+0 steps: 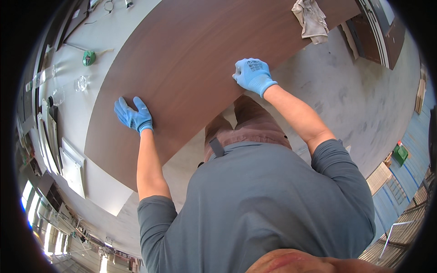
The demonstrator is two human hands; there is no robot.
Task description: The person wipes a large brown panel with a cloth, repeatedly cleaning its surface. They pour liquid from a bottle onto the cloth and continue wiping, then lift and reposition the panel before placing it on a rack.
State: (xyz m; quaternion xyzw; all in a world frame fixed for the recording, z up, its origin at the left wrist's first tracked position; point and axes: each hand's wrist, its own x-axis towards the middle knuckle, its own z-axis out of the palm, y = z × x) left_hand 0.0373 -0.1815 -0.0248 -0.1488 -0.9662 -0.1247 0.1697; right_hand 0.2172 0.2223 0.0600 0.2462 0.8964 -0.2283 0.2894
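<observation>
A long brown board (182, 59) with a wood-like face lies in front of me. On its left part rests my left hand (134, 114) in a light blue glove, palm down, thumb apart from the fingers, holding nothing. Close to the board's near edge is my right hand (253, 75), gloved the same way. Its fingers are curled in, and whatever they may hold is hidden beneath them. A crumpled beige cloth (311, 20) lies on the board beyond my right hand.
Left of the board, a pale table surface (109, 182) carries a green tape measure (89, 58), a clear round container (81, 83) and white panel pieces (72, 166). Dark brown panels (375, 34) stand at the far right. A green container (400, 154) is farther off.
</observation>
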